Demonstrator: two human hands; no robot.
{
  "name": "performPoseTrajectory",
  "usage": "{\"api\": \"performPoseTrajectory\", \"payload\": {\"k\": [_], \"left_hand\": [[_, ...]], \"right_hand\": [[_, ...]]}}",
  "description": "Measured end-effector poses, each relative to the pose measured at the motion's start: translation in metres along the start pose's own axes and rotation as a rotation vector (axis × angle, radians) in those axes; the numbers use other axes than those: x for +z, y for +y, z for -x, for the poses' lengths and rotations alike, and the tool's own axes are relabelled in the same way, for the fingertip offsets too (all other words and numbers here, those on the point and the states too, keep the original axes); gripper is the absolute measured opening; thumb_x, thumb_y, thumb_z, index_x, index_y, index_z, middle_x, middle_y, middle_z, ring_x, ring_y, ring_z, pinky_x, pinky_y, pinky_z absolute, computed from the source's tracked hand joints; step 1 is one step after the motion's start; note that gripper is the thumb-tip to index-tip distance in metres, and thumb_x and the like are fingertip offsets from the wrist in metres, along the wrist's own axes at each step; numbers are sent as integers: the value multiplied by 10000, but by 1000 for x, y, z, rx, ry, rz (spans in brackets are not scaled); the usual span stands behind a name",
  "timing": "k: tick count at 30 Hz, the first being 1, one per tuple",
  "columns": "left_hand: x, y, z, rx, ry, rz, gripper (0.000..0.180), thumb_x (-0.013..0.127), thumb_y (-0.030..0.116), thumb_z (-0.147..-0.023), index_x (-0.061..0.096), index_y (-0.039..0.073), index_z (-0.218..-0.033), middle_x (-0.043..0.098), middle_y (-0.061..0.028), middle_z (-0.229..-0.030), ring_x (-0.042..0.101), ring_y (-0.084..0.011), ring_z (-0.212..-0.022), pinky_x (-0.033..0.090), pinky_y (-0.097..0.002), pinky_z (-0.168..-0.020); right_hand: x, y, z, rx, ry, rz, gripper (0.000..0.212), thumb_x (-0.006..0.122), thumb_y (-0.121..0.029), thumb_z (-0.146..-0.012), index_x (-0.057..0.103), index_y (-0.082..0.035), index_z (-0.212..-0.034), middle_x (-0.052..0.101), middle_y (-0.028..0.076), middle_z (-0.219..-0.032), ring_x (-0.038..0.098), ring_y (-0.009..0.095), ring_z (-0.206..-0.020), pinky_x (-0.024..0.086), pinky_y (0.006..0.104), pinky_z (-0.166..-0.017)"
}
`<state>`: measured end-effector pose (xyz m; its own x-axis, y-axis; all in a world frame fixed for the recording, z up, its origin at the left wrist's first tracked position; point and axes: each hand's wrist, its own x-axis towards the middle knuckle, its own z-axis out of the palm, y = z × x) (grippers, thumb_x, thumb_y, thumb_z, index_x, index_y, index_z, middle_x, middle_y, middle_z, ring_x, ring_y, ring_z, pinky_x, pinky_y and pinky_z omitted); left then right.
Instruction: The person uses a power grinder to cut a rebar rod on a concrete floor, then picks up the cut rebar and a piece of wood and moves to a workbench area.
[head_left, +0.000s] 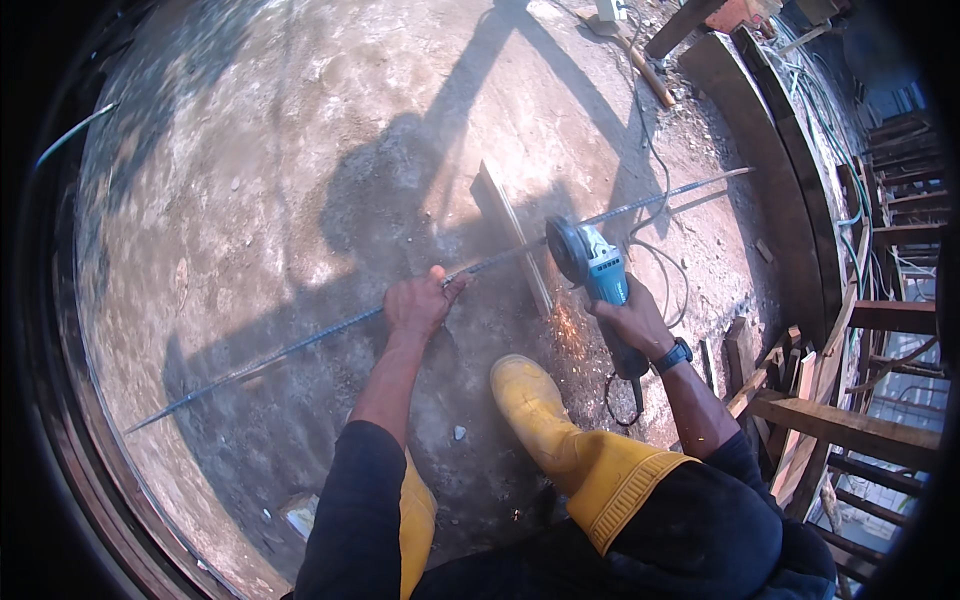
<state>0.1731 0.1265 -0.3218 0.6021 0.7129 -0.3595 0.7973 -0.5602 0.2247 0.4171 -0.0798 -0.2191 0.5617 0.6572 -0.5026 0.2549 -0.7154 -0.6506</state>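
Note:
My left hand (418,305) is closed around a long ribbed steel bar (320,335), which runs slantwise from the lower left to the upper right. The bar crosses over a narrow wooden batten (513,222) lying on the ground. In my right hand (638,322) is a teal and black angle grinder (606,268), its fingers wrapped round the body. The grinder's disc guard meets the bar just right of the batten. Orange sparks (568,332) spray down toward my boot. The guard hides the exact point of contact.
My yellow boot (530,392) stands close below the sparks. A black power cord (665,180) loops over the ground right of the grinder. Thick timber boards (760,150) and a stack of wooden beams (850,425) line the right side. A hammer-like wooden handle (648,75) lies at the top.

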Motion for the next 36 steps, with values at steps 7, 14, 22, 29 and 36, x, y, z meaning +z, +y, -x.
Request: {"api": "performPoseTrajectory", "payload": {"k": [7, 14, 22, 29, 36], "left_hand": [[4, -3, 0, -12, 20, 19, 681, 306, 772, -893, 641, 182, -949, 690, -126, -721, 694, -333, -713, 510, -463, -600], [8, -3, -2, -11, 15, 36, 694, 298, 785, -884, 637, 182, -931, 685, -128, -709, 691, -332, -699, 507, -461, -584], [4, -2, -2, -18, -2, 29, 713, 283, 794, -882, 637, 176, -922, 682, -126, -705, 688, -334, -692, 505, -462, -584], [2, -2, -1, -11, -10, 15, 705, 275, 784, -891, 635, 180, -947, 692, -127, -720, 697, -329, -708, 507, -459, -589], [7, -4, -1, 5, 45, 34, 678, 294, 772, -898, 625, 180, -909, 677, -122, -680, 691, -326, -681, 502, -455, -575]], "right_hand": [[3, 0, -12, -28, 22, 37, 807, 761, -408, -685, 509, 67, -1286, 655, 256, -1112, 655, 335, -1016, 515, 386, -889], [1, 4, -5, 8, 4, 37, 812, 762, -412, -686, 507, 79, -1280, 659, 250, -1103, 656, 331, -1006, 519, 386, -880], [2, 1, -6, -9, 1, -1, 812, 763, -424, -680, 514, 80, -1266, 667, 234, -1063, 665, 316, -958, 530, 380, -851], [1, 1, -17, -32, 27, 47, 840, 755, -455, -664, 515, 84, -1261, 669, 244, -1044, 665, 321, -961, 526, 387, -845], [2, -6, -22, -23, 33, 60, 870, 759, -469, -655, 501, 81, -1278, 662, 249, -1068, 661, 326, -977, 521, 393, -859]]}}
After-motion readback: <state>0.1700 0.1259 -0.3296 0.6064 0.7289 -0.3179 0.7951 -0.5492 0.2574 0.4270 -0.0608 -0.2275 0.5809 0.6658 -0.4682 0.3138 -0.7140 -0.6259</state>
